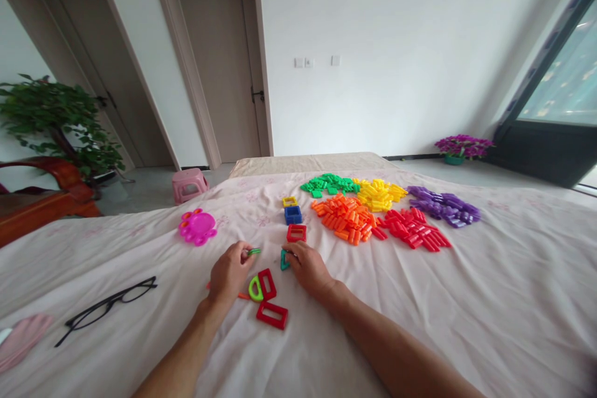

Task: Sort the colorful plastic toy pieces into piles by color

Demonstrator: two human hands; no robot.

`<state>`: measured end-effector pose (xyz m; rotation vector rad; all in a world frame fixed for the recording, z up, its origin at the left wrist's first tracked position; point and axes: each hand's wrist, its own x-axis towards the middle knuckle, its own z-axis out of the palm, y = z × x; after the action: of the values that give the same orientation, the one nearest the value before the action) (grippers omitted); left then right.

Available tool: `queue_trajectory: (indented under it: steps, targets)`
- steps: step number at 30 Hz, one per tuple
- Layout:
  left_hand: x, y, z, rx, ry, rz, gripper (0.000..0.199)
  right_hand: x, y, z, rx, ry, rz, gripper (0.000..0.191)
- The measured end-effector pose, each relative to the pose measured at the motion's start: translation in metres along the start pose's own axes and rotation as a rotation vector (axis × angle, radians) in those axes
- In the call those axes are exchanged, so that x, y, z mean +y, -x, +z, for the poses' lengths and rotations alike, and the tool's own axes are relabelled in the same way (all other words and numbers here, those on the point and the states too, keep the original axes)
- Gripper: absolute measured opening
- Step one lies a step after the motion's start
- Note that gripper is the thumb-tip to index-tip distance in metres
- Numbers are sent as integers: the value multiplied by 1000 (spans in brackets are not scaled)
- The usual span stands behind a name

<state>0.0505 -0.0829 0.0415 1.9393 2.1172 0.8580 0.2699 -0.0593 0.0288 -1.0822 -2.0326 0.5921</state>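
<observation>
While a green piece [254,251] was pinched between the fingertips of the left hand [229,270], a teal piece [283,260] was gripped by the right hand [310,267], near a red block [296,239]. Nearer, on the sheet [420,298]: two red frames [273,306], one lime arch [250,289]. Farther, blue block [293,220] and yellow block [290,206] were aligned; rightward, five coloured heaps [347,219] were spread.

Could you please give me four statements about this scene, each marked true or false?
1. The left hand holds a small green piece. True.
2. The heap of purple plastic pieces lies left of the heap of yellow plastic pieces. False: it lies right of it.
3. The black-framed glasses lie on the pale cloth. True.
4. The right hand rests on the heap of orange plastic pieces. False: it holds a teal open-framed piece.
</observation>
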Motion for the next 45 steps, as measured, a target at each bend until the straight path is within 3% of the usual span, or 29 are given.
queue_trajectory:
  steps: [11, 18, 33, 36, 41, 45]
  targets:
    - [-15, -11, 5, -139, 87, 193, 36, -15, 8, -6, -80, 427, 28, 39]
    - [-5, -8, 13, -163, 97, 240, 27, -18, 3, -13, -119, 479, 54, 21]
    - [8, -2, 11, -100, -32, 257, 7, -19, 0, -14, -206, 639, -89, 13]
    - [6, -2, 10, -94, -39, 264, 8, -22, 0, -13, -175, 601, -26, 15]
    - [4, -2, 11, -88, -42, 278, 9, -22, 0, -13, -72, 361, 259, 21]
    - [4, -2, 11, -86, -32, 281, 12, -17, 1, -14, 3, 242, 248, 22]
